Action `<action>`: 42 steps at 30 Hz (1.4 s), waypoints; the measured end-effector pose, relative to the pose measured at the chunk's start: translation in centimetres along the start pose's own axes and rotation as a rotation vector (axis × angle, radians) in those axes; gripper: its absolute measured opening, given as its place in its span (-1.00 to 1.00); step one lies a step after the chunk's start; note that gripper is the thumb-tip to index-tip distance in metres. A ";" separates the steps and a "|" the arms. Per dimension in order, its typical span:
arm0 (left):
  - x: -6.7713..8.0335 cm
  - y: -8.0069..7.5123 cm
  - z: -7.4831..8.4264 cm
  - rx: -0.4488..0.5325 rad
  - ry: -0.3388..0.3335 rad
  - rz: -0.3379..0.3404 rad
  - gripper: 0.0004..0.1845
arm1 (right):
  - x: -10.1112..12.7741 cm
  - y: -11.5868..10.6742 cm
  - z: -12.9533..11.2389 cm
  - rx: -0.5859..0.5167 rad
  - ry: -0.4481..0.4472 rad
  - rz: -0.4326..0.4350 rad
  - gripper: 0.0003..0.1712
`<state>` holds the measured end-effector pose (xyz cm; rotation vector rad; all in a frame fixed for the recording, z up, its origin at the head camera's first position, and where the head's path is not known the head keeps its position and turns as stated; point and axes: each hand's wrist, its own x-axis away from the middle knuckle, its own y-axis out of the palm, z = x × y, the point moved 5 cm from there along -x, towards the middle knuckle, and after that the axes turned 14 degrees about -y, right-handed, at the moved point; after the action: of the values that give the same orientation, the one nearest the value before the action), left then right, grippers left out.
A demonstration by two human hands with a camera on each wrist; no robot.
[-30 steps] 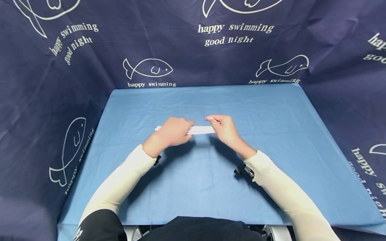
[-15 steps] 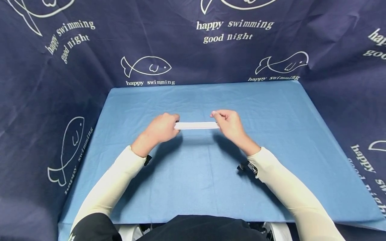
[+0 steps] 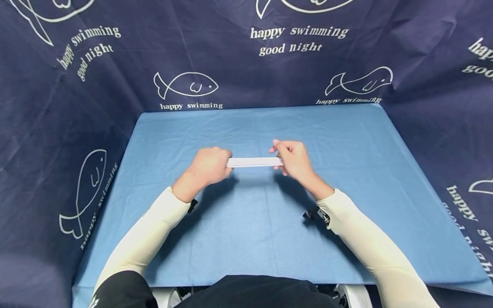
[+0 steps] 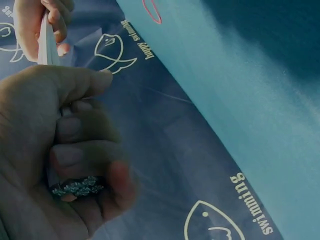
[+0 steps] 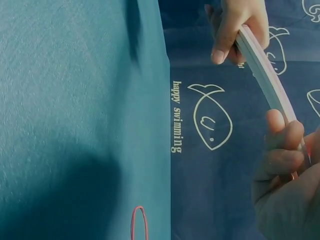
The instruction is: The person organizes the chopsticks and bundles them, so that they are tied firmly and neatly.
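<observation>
Here both hands' fingers [image 3: 225,159] grip a flat, slim white strip [image 3: 254,162].

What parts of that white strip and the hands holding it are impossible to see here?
- White strip: both ends, head view, covered by the left hand and right hand.
- Left fingers' grip, head view: hidden behind the knuckles.
- Left wrist view: the strip's length, blocked by that hand.
- Right wrist view: the right hand cut off by the edge.

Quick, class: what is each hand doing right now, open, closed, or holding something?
Left hand: closed, gripping one end of the white strip.
Right hand: closed, pinching the strip's other end.
</observation>
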<state>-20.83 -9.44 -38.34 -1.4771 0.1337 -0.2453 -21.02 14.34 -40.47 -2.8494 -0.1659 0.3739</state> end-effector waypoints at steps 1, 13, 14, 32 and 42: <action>0.0 -0.1 0.1 -0.010 0.009 0.006 -0.89 | 0.0 -0.1 0.0 -0.013 -0.005 0.000 -0.49; 0.3 -0.9 1.2 0.004 0.157 0.098 -0.62 | -0.2 -0.4 -0.3 -0.110 -0.144 -0.006 -0.38; 0.3 -0.9 1.2 -0.001 0.156 0.099 -0.60 | -0.2 -0.4 -0.4 -0.095 -0.164 -0.014 -0.36; 0.5 0.2 1.5 -0.031 0.190 0.086 -0.66 | -0.2 0.6 -1.1 -0.133 -0.315 -0.010 0.44; 0.4 0.8 1.7 -0.039 0.199 0.096 -0.70 | -0.1 1.4 -0.8 -0.116 -0.267 -0.011 0.48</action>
<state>-19.95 -7.83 -38.92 -1.4788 0.3711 -0.3131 -20.76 12.75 -40.08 -2.8984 -0.2624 0.7658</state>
